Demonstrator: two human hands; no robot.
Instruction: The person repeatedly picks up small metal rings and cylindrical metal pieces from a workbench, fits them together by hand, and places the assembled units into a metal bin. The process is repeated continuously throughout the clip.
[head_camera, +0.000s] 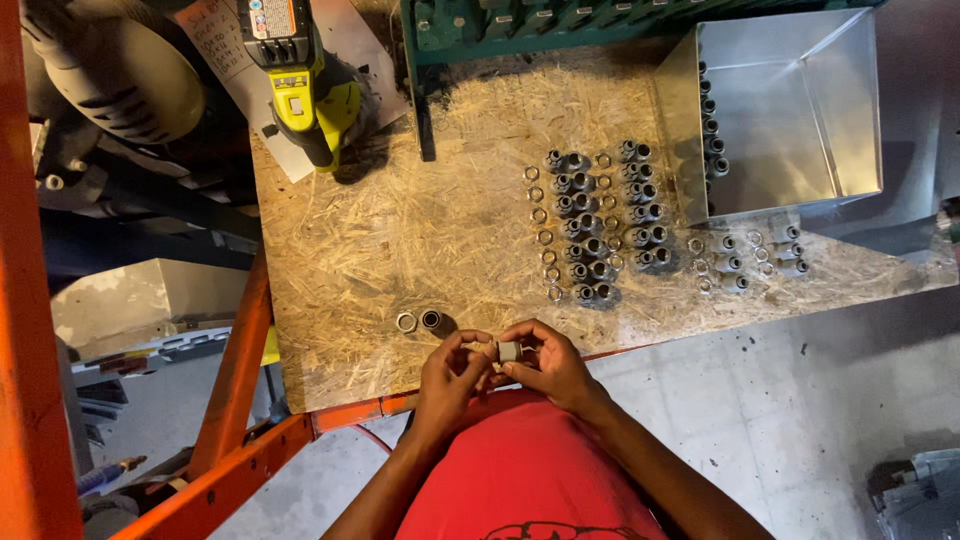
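My left hand and my right hand meet at the near edge of a chipboard worktop. Together they pinch a small grey metal fitting, the right fingers on its body, the left fingers at its left end. Just beyond my left hand lie a loose metal ring and a single fitting standing on end. Farther up the board stand rows of several grey fittings with columns of loose rings beside them.
An open sheet-metal box at the back right holds a column of fittings along its left wall. More fittings and rings lie in front of it. A yellow-green cordless drill lies at the back left. An orange steel frame runs below the board.
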